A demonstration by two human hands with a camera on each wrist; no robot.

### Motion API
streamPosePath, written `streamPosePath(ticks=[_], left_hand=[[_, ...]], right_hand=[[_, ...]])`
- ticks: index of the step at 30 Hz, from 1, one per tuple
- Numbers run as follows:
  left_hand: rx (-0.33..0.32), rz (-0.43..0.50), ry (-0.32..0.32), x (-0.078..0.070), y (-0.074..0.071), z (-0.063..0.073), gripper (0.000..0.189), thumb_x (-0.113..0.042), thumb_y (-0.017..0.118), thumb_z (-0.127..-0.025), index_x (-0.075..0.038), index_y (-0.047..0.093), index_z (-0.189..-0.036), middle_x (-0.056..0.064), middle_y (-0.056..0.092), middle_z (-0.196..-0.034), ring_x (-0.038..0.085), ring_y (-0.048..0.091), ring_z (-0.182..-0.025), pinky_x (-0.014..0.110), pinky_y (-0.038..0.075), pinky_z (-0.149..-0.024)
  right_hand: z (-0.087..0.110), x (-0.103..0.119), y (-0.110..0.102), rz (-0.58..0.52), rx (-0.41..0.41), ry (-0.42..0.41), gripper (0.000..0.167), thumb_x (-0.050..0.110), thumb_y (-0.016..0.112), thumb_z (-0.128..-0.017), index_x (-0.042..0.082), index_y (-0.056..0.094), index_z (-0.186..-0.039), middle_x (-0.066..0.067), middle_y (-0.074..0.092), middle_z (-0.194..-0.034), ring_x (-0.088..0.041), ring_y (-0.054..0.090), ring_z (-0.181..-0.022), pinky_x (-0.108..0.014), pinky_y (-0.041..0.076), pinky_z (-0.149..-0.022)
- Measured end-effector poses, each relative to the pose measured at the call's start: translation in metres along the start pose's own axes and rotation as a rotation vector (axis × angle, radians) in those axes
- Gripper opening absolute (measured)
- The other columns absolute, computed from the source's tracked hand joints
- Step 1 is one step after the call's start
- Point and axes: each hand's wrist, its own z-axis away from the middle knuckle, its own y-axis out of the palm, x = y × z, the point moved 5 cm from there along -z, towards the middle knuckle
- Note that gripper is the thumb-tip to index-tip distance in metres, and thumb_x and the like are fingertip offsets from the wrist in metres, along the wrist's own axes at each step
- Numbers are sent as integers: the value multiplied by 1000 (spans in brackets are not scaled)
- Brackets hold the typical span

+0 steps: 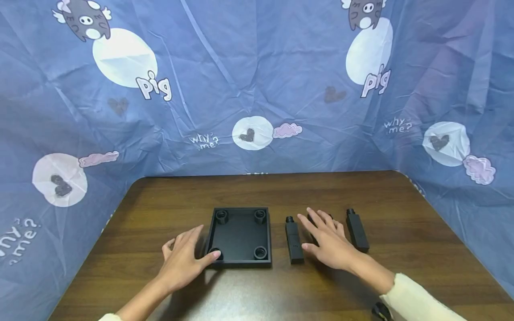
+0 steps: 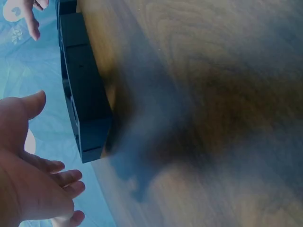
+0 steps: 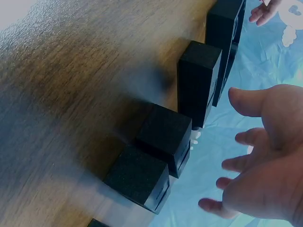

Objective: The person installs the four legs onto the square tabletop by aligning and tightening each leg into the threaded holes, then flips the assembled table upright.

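A square black tray-like panel (image 1: 241,234) with raised walls and a round socket in each corner lies on the table. My left hand (image 1: 182,258) hovers at its left side, fingers spread, the thumb over the near left corner; the left wrist view shows a gap between hand and panel (image 2: 87,90). To the right lies a black block-shaped leg (image 1: 295,243) with a threaded stud. My right hand (image 1: 331,243) is held above more of these legs, partly hiding them, with another leg (image 1: 357,232) on its right. In the right wrist view its fingers are loose beside the legs (image 3: 163,135).
The brown wooden table (image 1: 176,191) has a blue printed cloth (image 1: 257,80) hanging behind and around it. A small black object (image 1: 380,310) shows by the right sleeve (image 1: 417,298). Part of another black piece (image 3: 97,223) shows at the bottom of the right wrist view.
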Motion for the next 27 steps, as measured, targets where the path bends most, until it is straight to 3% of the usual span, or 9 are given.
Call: streamPosePath(ticks=[9,16,27], left_hand=[[8,68,-24,5,9,-1,94,-45,85,-84,3,43,-152,26,53,-146,41,44,-136,66,15,-107],[34,131,-47,8,19,-1,101,-43,90,-78,5,41,-153,26,54,-145,42,44,-134,66,16,-106],[15,135,-57,11,25,-2,104,-40,94,-73,6,42,-151,24,56,-144,39,47,-130,63,20,-100]], right_hand=[[-8,7,10,61,15,-176,74,2,78,-91,10,46,-156,-19,36,-162,-48,30,-145,-74,24,-104],[-12,14,18,126,38,-327,66,-18,66,-88,8,58,-147,-20,44,-157,-43,39,-141,-67,38,-102],[-14,18,26,134,142,-408,78,-34,55,-76,11,68,-138,-20,50,-151,-41,42,-140,-52,47,-103]])
